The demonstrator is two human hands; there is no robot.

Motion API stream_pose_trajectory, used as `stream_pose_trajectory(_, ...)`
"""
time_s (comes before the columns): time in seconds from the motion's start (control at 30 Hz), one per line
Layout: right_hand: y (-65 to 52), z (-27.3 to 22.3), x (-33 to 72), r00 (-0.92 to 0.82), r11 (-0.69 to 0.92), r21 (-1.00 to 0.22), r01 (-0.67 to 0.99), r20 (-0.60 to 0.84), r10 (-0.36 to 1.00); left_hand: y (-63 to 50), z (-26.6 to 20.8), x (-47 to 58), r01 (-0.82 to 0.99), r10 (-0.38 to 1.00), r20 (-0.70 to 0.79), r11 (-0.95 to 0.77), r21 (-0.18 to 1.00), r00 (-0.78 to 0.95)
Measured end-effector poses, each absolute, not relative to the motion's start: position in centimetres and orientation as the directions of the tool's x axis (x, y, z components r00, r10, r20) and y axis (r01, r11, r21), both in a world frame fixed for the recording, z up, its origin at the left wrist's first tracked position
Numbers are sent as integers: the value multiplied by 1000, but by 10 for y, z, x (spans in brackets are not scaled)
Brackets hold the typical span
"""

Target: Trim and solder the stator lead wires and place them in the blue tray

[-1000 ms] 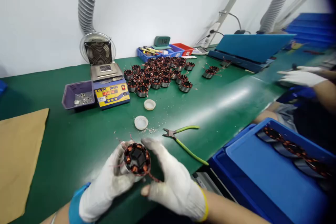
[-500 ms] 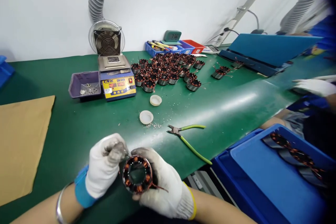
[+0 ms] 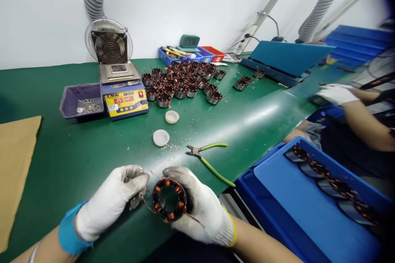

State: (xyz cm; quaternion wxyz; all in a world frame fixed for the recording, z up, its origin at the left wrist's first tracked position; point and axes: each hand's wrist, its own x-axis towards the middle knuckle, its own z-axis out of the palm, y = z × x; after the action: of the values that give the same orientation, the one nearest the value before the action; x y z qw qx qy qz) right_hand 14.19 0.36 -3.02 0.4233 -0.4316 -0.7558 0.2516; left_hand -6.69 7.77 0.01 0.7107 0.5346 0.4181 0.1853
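Note:
My right hand [image 3: 205, 213], in a white glove with a yellow cuff, is wrapped round a motor stator [image 3: 180, 193]. The ring-shaped stator has copper coils on a dark core, and its open side faces me. Copper lead wires [image 3: 148, 205] stick out from its left side and from its lower right. My left hand [image 3: 114, 197], also gloved, is pinched closed just left of the stator, on the end of a left lead wire. Its fingertips are dirty and partly blurred. Side cutters [image 3: 195, 151] with green handles lie open on the green table beyond my right hand.
Behind are many stators [image 3: 182, 80], a yellow-and-blue solder pot [image 3: 125, 98], a purple bin [image 3: 82, 100] and two small white dishes [image 3: 161, 137]. Cardboard [image 3: 18, 172] lies left. A blue crate [image 3: 296, 205] holding stators stands right, near a co-worker's gloved hand [image 3: 338, 92].
My left hand has drawn back from the stator's upper edge to its left side, fingers around the wire. The right hand still holds the stator. The view has swung right.

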Motion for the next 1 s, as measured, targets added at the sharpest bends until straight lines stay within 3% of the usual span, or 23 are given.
stream_pose_trajectory(0.13,5,-22,141,-391,569,-712,411,426,816,73,0,-67,157,620,-398,407,900,676)
stream_pose_trajectory(0.33,4,-22,142,-360,533,-725,435,402,842,79,2,-64,130,881,-253,219,967,400)
stream_pose_trajectory(0.53,1,-28,148,-298,455,-771,445,352,887,79,4,-72,222,871,-152,51,974,468)
stream_pose_trajectory(0.73,-6,-41,151,-175,183,-935,304,134,975,82,-11,-76,-9,833,-177,213,977,524)
stream_pose_trajectory(1.0,59,-6,176,-82,-37,-973,228,-57,995,87,-21,-67,26,815,-252,280,960,522)
